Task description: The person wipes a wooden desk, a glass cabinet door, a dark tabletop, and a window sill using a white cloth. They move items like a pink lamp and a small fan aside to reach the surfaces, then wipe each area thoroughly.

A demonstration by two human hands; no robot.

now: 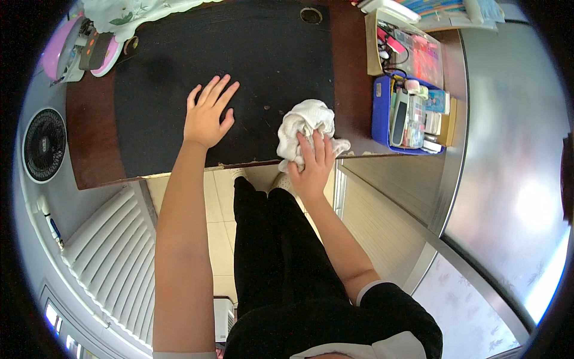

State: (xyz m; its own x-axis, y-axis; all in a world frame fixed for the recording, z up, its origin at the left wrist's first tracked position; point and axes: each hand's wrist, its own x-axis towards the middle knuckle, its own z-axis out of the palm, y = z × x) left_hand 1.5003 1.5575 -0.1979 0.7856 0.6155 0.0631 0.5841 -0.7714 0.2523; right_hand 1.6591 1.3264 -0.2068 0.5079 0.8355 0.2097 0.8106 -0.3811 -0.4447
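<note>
My right hand (314, 164) presses its fingers into a crumpled white cloth (309, 114) at the front edge of the desk. Part of the cloth hangs at that edge, and its underside is hidden. Flat on the black desk mat (215, 45) to the left rests my left hand (207, 114), fingers spread, with nothing in it. A few small specks lie on the mat between the two hands. Around the mat shows the dark reddish-brown wooden desk (94, 139), whose front edge is chipped.
A blue plastic basket (380, 107) of small items stands at the desk's right, before an open box (373, 42) with cables. At the back left are a purple-and-white device (63, 49) and a lace-edged cloth (130, 13). A white radiator (112, 256) is at the lower left.
</note>
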